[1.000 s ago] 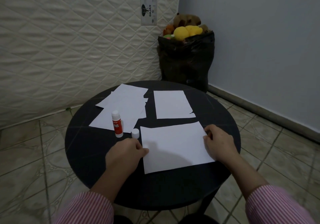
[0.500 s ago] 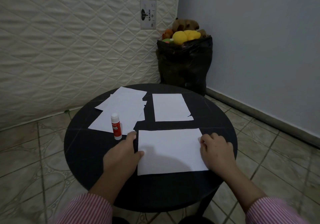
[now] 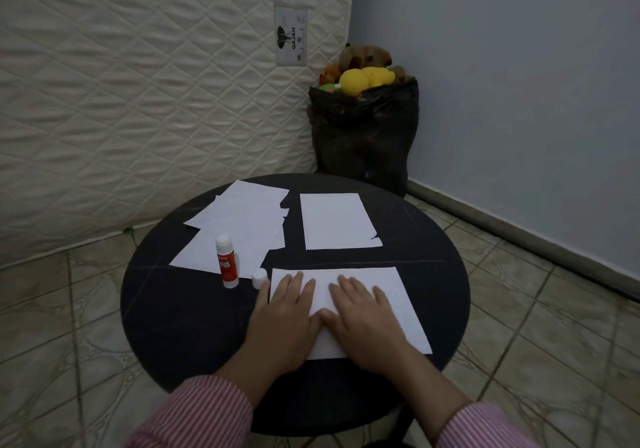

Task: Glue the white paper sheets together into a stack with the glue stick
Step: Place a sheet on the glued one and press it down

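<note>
Both hands lie flat, fingers spread, on the near white sheet (image 3: 388,295) at the front of the round black table (image 3: 180,326); the left hand (image 3: 284,319) covers its left edge, the right hand (image 3: 367,323) its middle, thumbs touching. The glue stick (image 3: 227,261) stands upright just left of the left fingers, its cap (image 3: 259,278) beside it. A loose pile of sheets (image 3: 242,226) and a single sheet (image 3: 337,220) lie farther back.

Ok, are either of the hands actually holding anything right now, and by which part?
Nothing is gripped. The left hand and right hand lie flat, palms down, on the nearest paper sheet, over its left half.
</note>
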